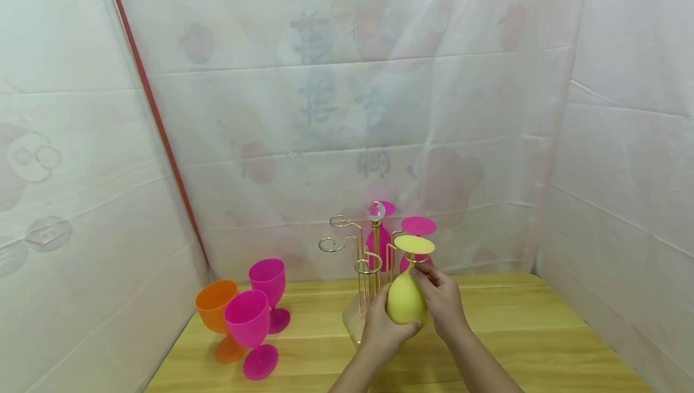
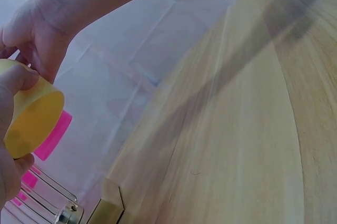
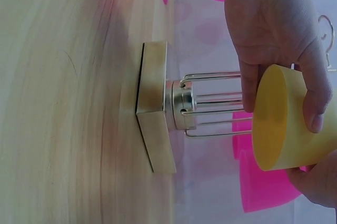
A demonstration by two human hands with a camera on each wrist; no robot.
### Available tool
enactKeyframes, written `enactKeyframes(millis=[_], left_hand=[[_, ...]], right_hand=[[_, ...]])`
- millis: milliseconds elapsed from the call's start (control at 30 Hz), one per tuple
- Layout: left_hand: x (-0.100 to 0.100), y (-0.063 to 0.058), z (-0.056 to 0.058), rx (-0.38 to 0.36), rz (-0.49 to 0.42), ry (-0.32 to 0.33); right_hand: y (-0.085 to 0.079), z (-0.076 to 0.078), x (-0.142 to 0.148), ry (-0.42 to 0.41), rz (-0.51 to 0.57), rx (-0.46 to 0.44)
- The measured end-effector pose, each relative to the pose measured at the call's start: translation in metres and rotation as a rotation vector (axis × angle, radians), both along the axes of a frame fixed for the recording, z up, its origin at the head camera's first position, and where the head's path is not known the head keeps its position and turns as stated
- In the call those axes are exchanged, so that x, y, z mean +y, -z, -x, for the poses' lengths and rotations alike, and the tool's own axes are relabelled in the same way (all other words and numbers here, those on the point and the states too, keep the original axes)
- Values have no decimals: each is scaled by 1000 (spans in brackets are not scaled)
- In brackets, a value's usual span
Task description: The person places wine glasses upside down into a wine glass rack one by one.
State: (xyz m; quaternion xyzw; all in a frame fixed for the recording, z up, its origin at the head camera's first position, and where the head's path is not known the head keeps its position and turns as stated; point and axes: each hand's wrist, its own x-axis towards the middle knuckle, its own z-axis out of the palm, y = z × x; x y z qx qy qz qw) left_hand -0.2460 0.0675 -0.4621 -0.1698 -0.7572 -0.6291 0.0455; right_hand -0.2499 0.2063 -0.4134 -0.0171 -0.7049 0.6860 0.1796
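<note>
A yellow goblet [image 1: 405,299] is upside down at a gold wire rack [image 1: 362,284], its foot above one of the rack's rings and its stem within that ring. My left hand [image 1: 384,328] grips the bowl from the left, thumb on one side and fingers on the other. Near the stem, my right hand [image 1: 441,298] pinches the goblet from the right. The bowl's open rim faces down, as the yellow goblet [image 3: 271,118] shows in the right wrist view. Behind it, two magenta goblets [image 1: 418,225] hang inverted on the rack.
On the table's left side stand an orange goblet [image 1: 215,305] and two magenta goblets [image 1: 247,319], all upright. A clear ball [image 1: 375,211] tops the rack, and several curled gold hooks [image 1: 332,245] stick out leftward. Pale printed sheets [image 1: 347,110] surround the wooden table [image 1: 520,333].
</note>
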Motion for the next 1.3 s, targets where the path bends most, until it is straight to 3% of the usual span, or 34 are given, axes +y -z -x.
enactKeyframes(millis=[400, 800, 1300], left_hand=[[3, 3, -1, 18, 21, -9], [3, 5, -4, 27, 38, -16], [3, 10, -3, 8, -9, 20]], right_hand=[[1, -4, 0, 2, 24, 17], [8, -7, 1, 6, -28, 51], [10, -7, 4, -14, -43, 47]])
